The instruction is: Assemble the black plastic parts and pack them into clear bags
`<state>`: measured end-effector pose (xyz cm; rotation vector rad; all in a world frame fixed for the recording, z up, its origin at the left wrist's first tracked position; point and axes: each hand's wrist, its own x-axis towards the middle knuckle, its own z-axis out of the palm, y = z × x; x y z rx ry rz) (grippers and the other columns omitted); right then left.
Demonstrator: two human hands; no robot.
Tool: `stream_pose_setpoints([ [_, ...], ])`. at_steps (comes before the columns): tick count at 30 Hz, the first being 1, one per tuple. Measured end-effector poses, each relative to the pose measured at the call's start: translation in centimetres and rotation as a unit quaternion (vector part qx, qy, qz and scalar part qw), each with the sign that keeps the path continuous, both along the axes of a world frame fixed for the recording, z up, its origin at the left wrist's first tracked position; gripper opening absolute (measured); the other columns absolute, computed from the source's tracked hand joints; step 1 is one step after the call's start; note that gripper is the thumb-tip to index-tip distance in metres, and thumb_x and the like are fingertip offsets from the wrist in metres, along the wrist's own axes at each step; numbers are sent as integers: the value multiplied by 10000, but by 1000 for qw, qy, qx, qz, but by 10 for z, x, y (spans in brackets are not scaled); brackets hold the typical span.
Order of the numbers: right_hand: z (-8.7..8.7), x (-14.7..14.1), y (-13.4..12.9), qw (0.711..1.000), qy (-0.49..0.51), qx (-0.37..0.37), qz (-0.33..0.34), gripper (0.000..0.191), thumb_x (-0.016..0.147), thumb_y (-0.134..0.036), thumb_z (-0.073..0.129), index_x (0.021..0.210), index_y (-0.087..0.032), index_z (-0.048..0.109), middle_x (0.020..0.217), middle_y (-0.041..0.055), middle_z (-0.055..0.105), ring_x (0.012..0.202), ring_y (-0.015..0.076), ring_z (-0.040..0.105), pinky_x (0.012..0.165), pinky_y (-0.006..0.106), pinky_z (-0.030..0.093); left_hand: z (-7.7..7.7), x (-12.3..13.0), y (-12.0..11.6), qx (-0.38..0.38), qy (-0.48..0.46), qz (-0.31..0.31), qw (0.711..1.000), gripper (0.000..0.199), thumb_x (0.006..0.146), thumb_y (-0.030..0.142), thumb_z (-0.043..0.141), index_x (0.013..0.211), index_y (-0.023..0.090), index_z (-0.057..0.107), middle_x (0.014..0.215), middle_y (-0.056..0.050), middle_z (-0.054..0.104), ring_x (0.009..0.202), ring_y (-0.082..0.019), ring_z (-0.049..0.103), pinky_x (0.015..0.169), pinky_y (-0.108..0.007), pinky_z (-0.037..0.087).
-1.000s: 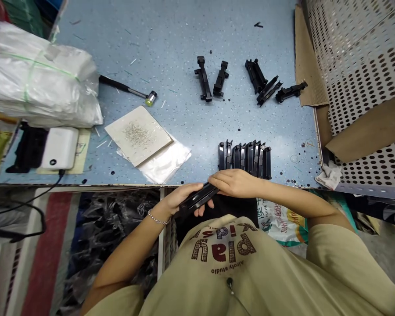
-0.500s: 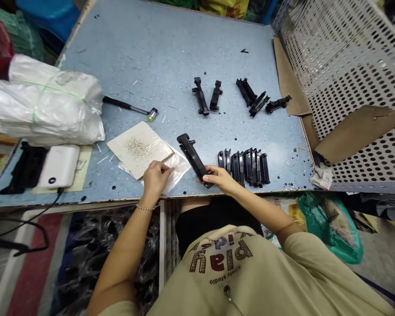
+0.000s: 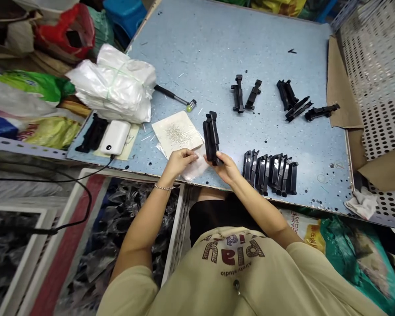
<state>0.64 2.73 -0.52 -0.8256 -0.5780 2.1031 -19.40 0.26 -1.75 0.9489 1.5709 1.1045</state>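
My right hand (image 3: 227, 168) grips the lower end of a long black plastic part (image 3: 211, 136), which stands tilted up above the table. My left hand (image 3: 181, 163) is closed in a pinch at the edge of a clear plastic bag (image 3: 195, 169) lying flat near the table's front edge. Just beyond my left hand rests a cream square pad (image 3: 181, 131) with many tiny pale bits on it. To the right of my right hand, a row of similar black parts (image 3: 270, 172) stands packed side by side.
Farther back lie two loose black parts (image 3: 238, 94) and another group of black parts (image 3: 288, 96). A small hammer (image 3: 176, 96) lies beside a tied bundle of clear bags (image 3: 118, 85). A white power bank (image 3: 116, 137) with a cable sits at left. A perforated panel (image 3: 378, 87) borders the right side.
The view has swung left, so the table appears farther right. The black part in my right hand is turned more upright and shows another side. My left hand stays at the plastic bag.
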Motion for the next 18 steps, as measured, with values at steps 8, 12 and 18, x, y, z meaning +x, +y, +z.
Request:
stream_pose_setpoints([
  [8, -5, 0, -8, 1000, -12, 8, -14, 353, 679, -493, 891, 820, -214, 728, 795, 13, 762, 982, 248, 738, 989, 411, 583, -7, 11, -22, 147, 310, -105, 933, 195, 875, 63, 529, 830, 194, 665, 1013, -97, 775, 999, -245, 736, 928, -409, 586],
  [12, -4, 27, -19, 997, -71, 35, -10, 362, 714, -446, 881, 936, -197, 742, 868, 25, 784, 897, 206, 747, 838, 307, 599, -1, 7, -30, 164, 459, -129, 864, 368, 910, 66, 499, 1152, 173, 754, 1259, -140, 733, 1160, -283, 706, 1040, -434, 581],
  [18, -6, 89, -64, 956, 84, -167, 227, 350, 909, -462, 703, 1031, -134, 694, 891, 86, 799, 648, 128, 704, 581, 200, 593, 3, 9, -34, 232, 408, -132, 873, 517, 964, 91, 507, 1464, 187, 597, 1443, -122, 648, 1305, -234, 655, 1133, -362, 554],
])
